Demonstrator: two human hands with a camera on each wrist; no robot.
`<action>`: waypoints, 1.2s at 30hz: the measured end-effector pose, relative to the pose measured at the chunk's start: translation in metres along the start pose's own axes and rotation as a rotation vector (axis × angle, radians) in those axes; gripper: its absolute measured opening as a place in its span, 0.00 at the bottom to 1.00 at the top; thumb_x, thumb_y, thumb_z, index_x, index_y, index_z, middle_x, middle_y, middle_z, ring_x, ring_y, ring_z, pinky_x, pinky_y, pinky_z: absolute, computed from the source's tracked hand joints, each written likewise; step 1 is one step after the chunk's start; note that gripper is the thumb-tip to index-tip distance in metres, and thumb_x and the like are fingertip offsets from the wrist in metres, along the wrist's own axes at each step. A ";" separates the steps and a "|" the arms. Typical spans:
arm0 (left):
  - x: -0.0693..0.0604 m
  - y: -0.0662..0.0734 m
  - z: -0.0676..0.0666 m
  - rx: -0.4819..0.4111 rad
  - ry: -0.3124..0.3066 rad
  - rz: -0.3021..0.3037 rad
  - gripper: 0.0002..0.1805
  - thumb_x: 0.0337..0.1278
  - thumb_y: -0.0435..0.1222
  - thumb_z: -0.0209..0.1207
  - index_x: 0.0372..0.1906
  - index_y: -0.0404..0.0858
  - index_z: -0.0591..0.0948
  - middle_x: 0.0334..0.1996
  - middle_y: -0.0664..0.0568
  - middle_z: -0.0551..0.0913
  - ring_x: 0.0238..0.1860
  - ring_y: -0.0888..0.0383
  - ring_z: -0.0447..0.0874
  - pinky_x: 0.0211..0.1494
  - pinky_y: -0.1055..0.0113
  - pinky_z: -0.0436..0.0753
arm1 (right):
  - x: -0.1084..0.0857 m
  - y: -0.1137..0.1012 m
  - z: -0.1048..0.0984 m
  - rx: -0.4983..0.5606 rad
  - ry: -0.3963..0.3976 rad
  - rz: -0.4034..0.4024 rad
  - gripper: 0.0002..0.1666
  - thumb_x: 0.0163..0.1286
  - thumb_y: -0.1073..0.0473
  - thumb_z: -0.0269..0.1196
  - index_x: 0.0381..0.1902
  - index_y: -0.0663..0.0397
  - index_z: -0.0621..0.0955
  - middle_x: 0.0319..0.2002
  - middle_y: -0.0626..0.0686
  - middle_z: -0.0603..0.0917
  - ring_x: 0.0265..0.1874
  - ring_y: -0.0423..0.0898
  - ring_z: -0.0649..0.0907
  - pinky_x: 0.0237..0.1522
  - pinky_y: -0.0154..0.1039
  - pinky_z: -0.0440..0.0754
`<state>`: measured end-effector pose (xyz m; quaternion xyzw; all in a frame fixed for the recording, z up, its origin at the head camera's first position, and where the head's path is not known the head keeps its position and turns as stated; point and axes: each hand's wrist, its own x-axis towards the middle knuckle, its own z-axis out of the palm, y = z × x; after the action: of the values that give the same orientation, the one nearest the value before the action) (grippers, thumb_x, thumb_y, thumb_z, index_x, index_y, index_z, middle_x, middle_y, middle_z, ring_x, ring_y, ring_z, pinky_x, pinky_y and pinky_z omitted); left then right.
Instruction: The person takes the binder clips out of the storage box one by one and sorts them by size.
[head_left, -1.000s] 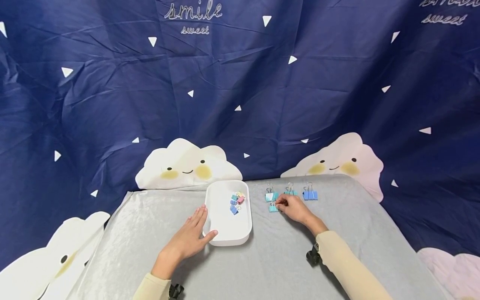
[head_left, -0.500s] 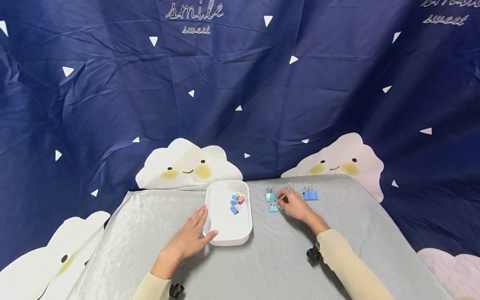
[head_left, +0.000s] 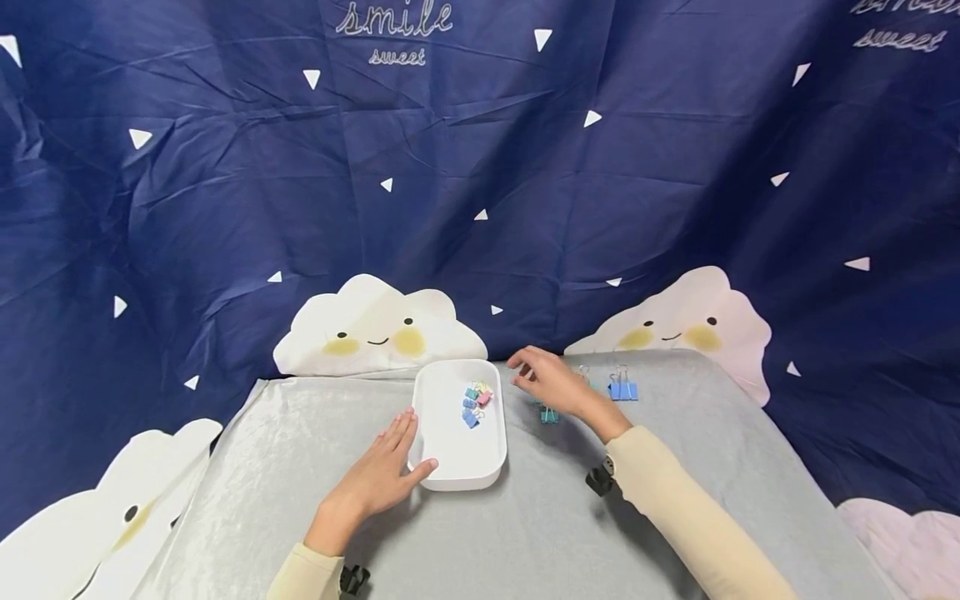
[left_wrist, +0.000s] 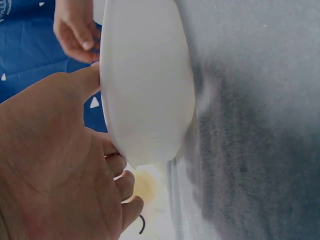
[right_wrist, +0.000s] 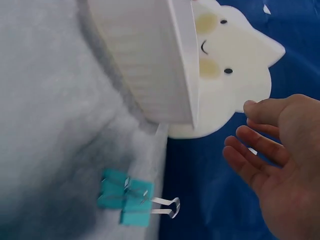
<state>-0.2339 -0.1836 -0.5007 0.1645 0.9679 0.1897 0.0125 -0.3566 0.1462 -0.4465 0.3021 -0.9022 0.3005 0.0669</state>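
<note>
My left hand (head_left: pixel 371 479) rests along the left rim of a white plastic tray (head_left: pixel 442 454), fingers straight and thumb over the near rim. In the tray lie several small binder clips: a pink one (head_left: pixel 484 398), blue ones (head_left: pixel 470 419), a teal one and a pale yellow one. Past the tray's right side hovers my right hand (head_left: pixel 555 382), fingers loosely bent, with nothing between them in the right wrist view. Below it a small teal binder clip (head_left: pixel 550 416) stands on the cloth, beside a larger teal binder clip (right_wrist: pixel 136 212) that the hand mostly covers in the head view.
A blue binder clip (head_left: pixel 623 391) stands farther right on the grey cloth (head_left: pixel 517 542). Left of it, another teal binder clip (head_left: pixel 594 385) is partly hidden by my right hand. Behind the table hangs a dark blue curtain (head_left: pixel 450 250) with cloud prints.
My right hand has left the small teal binder clip, rising and moving left toward the tray. The clip stays on the cloth. My left hand keeps its place on the tray.
</note>
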 end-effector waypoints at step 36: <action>0.000 0.001 -0.002 -0.009 -0.003 -0.009 0.50 0.78 0.63 0.50 0.85 0.31 0.54 0.87 0.41 0.49 0.88 0.42 0.48 0.89 0.43 0.56 | 0.050 -0.037 0.072 -0.668 -0.447 -0.104 0.04 0.70 0.65 0.71 0.38 0.49 0.87 0.36 0.49 0.82 0.31 0.44 0.76 0.45 0.42 0.85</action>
<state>-0.2338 -0.1836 -0.4982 0.1605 0.9677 0.1938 0.0156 -0.3708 0.0551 -0.4710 0.3668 -0.9260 -0.0862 -0.0211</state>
